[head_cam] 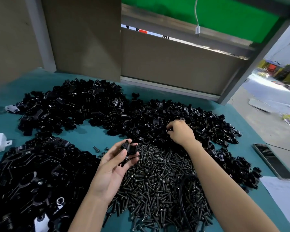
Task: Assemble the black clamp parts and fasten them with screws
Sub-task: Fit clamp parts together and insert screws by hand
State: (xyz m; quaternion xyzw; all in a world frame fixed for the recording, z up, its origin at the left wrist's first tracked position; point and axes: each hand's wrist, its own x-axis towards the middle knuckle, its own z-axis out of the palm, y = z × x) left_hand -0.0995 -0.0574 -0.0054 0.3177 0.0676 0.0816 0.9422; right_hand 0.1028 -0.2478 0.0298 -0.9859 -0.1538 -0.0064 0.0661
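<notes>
Left hand: fingers grip clamp part, frame centre | Right hand: fingers curled in parts pile, centre right, grip cannot be told | Screws: heap, lower centre

Screws heaped before clamp parts on table.

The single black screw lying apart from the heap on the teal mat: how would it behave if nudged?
The lone black screw would probably roll in a curve, since its head looks wider than its shank. It looks like metal, so it is likely stiff and heavy for its size. The teal mat looks soft and may slow it.
</notes>
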